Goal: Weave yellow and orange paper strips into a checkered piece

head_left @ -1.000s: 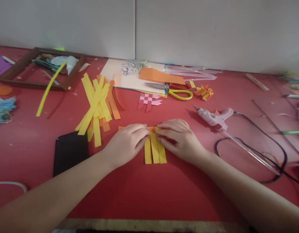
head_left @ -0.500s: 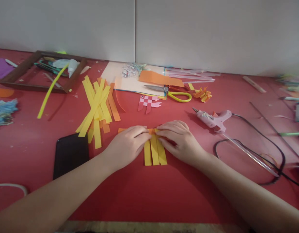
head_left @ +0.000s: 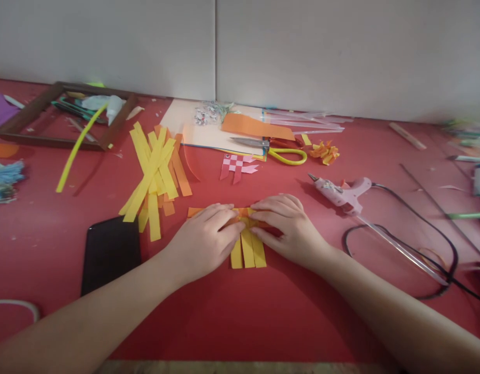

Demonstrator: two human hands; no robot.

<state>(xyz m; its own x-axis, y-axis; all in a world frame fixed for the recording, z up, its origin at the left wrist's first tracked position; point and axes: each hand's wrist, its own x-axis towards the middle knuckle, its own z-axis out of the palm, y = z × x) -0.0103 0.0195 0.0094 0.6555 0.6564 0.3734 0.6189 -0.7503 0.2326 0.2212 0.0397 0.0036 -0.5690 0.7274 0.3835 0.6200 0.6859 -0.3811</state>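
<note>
Several yellow paper strips [head_left: 248, 254] lie side by side on the red tabletop, their lower ends toward me. An orange paper strip [head_left: 243, 212] crosses them at the top, partly covered by my fingers. My left hand [head_left: 208, 236] grips the left part of these strips, fingers bent and fingertips pressed on the paper. From the other side, my right hand [head_left: 286, 223] has its thumb and fingertips closed on the right-hand yellow strip and the orange one. Both palms hide some of the paper.
Loose yellow strips [head_left: 150, 174] lie at left, overlapping a black phone-like slab [head_left: 111, 254]. Behind are a pink woven paper fish [head_left: 235, 164], yellow-handled scissors [head_left: 288, 156] and a brown frame [head_left: 49, 140]. A pink glue gun [head_left: 341, 195] with its black cord [head_left: 422, 202] lies right.
My left thumb has shifted slightly right over the yellow strips. Both hands stay on the paper; the view has moved a little.
</note>
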